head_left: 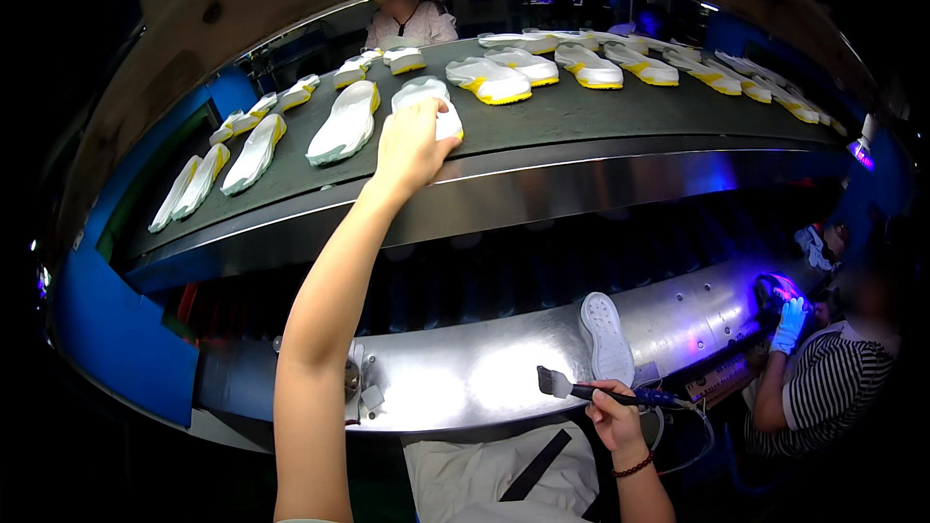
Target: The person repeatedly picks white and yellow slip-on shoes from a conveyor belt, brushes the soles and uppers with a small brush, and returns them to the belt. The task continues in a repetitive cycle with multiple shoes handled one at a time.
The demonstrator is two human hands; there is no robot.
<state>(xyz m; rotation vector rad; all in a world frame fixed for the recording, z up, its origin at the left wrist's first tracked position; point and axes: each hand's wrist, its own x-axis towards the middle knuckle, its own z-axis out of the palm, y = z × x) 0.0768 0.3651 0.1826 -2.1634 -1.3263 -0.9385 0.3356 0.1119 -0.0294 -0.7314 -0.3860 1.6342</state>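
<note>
My left hand (pixel 415 143) reaches up to the conveyor belt and closes round a white shoe sole (pixel 418 92) with a yellow edge, its fingers over the top and thumb at the near side. Part of that sole is hidden behind the fingers. Low down, my right hand (pixel 617 418) grips a flat brush (pixel 556 383) by its black handle, bristles pointing left. Just beyond the brush, another white sole (pixel 608 341) rests on the metal ledge (pixel 431 368).
Several white and yellow soles (pixel 488 79) lie along the dark belt (pixel 504 126), which has a steel edge (pixel 581 179). At the right, a person in a striped top (pixel 838 378) works with a gloved hand (pixel 790 323) under violet light. Another person (pixel 412 21) sits across the belt.
</note>
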